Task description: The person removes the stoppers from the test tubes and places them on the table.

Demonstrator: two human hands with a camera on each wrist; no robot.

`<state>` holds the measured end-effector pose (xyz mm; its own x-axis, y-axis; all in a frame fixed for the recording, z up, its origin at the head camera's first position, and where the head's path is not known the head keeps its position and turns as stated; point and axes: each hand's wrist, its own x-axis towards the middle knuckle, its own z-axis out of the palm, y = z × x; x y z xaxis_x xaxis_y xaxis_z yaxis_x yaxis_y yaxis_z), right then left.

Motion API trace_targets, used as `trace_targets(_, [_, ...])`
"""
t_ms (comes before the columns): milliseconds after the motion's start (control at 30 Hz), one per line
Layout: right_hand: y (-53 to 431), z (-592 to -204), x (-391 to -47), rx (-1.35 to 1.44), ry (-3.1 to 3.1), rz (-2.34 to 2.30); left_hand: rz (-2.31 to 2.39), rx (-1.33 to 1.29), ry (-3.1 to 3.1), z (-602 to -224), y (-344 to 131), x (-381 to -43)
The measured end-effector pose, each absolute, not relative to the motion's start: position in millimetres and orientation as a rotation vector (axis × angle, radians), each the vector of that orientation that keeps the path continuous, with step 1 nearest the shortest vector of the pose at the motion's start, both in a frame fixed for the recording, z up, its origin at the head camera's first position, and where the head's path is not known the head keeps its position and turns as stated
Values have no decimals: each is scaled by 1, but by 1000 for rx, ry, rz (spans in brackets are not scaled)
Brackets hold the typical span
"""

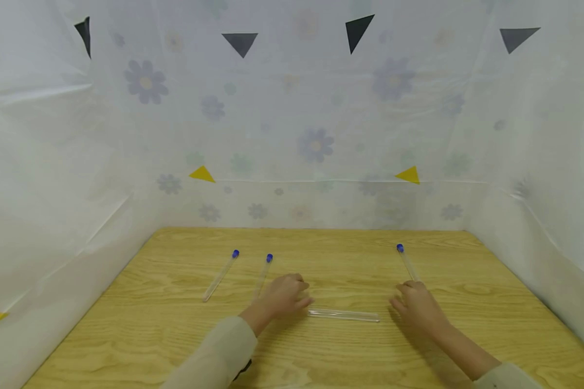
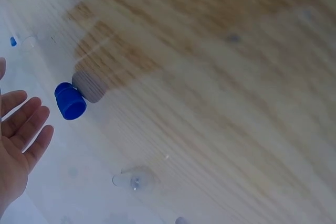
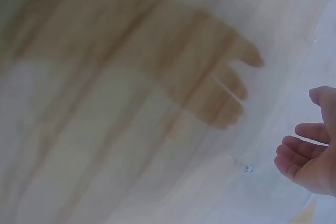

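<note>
In the head view a clear test tube [image 1: 343,315] lies crosswise on the table between the two hands. The left hand [image 1: 284,294] is at that tube's left end, which it overlaps in this view. Seen from the left wrist, its fingers [image 2: 31,127] are spread loosely with nothing in them, beside a large blue cap [image 2: 71,102]. My right hand [image 1: 418,308] hovers over the table, right of the crosswise tube and just in front of a blue-capped tube [image 1: 409,263]. In the right wrist view its fingers [image 3: 310,132] are relaxed and hold nothing.
Two more blue-capped tubes lie slanted at the left: an outer tube [image 1: 219,278] and an inner tube [image 1: 263,275], partly behind the left hand. White flowered sheeting [image 1: 292,119] encloses the wooden table [image 1: 297,356] at the back and sides.
</note>
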<state>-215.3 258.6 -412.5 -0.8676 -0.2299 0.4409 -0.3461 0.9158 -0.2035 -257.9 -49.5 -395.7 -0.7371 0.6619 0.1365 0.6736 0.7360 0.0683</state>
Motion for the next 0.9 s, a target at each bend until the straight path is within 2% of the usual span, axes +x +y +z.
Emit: trace_targets(900, [294,-413,-235,266,-2694,374,-80,-1097,-2789,-404,-17,-267])
